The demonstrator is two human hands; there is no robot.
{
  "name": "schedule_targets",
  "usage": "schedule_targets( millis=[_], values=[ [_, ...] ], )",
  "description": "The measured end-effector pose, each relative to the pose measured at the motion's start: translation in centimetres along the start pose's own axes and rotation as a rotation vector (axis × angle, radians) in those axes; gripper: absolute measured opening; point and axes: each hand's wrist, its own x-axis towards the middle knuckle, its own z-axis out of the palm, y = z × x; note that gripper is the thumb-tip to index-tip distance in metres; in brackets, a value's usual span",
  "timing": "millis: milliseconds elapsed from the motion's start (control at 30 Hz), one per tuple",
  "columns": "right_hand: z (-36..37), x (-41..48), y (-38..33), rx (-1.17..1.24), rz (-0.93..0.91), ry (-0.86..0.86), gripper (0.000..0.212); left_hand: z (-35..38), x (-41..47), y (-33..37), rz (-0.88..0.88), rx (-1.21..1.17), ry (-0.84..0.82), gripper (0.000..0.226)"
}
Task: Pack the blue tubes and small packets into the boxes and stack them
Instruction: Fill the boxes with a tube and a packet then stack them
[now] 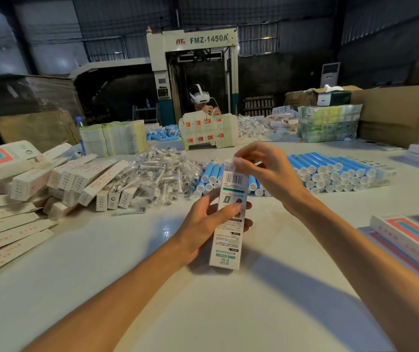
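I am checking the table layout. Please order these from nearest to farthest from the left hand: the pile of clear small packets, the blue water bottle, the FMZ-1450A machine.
From the left hand:
1. Pile of clear small packets, just beyond it, slightly left.
2. Blue water bottle, far left, behind the boxes.
3. FMZ-1450A machine, at the back of the room.

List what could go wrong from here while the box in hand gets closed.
1. The left hand grips the box only around its middle while the right hand works the top flap; pressing hard could crease the flap or tilt the box.
2. The blue tubes lie in a loose stack just beyond; a careless sweep might set them rolling.
3. The heap of small packets sits close by and could scatter.
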Motion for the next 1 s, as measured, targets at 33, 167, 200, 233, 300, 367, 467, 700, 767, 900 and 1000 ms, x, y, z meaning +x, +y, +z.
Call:
schedule_targets(
  millis=[33, 167, 200, 233, 300, 367, 467, 700, 767, 900, 1000],
  values=[
    [0.2, -0.1, 0.1, -0.059, -0.022, -0.019, 0.012, 0.0, 0.0, -0.1, -0.001, -0.003, 0.006, 0.049],
    [1.3, -1.0, 0.9, -0.100, 0.007, -0.034, 0.027, -0.2, 0.2, -0.4, 0.017, -0.082, 0.083, 0.043],
    [1.5, -1.3, 1.1, -0.052, 0.029, -0.009, 0.027, -0.3, 0.2, -0.3, 0.027, -0.110, 0.107, 0.042],
    [1.8, -1.7, 1.4, -0.014, 0.054, 0.005, 0.026, -0.5, 0.3, -0.3, 0.036, -0.119, 0.130, 0.043],
    [2.5, -2.5, 1.9, 0.071, 0.116, -0.034, 0.037, -0.8, 0.5, -0.3, 0.053, -0.093, 0.171, 0.044],
    [3.5, -3.1, 2.3, 0.193, 0.176, -0.085, 0.054, -1.1, 0.6, -0.4, 0.083, -0.076, 0.200, 0.050],
    [4.6, -3.3, 2.3, 0.287, 0.169, -0.090, 0.048, -1.6, 0.5, 0.0, 0.132, -0.052, 0.182, 0.078],
    [4.3, -3.4, 2.6, 0.221, 0.137, -0.120, 0.034, -1.8, 0.4, 0.5, 0.086, 0.015, 0.116, 0.064],
    [4.3, -3.5, 2.9, 0.144, 0.140, -0.150, 0.030, -1.2, 0.3, 0.1, 0.053, 0.035, 0.141, 0.061],
    [4.3, -3.6, 2.7, 0.259, 0.197, -0.162, 0.027, -0.8, 0.2, -0.2, 0.052, 0.181, 0.132, 0.070],
    [3.8, -3.2, 2.6, 0.320, 0.125, -0.043, 0.021, -0.8, 0.2, 0.1, 0.059, 0.202, 0.101, 0.077]
  ],
)
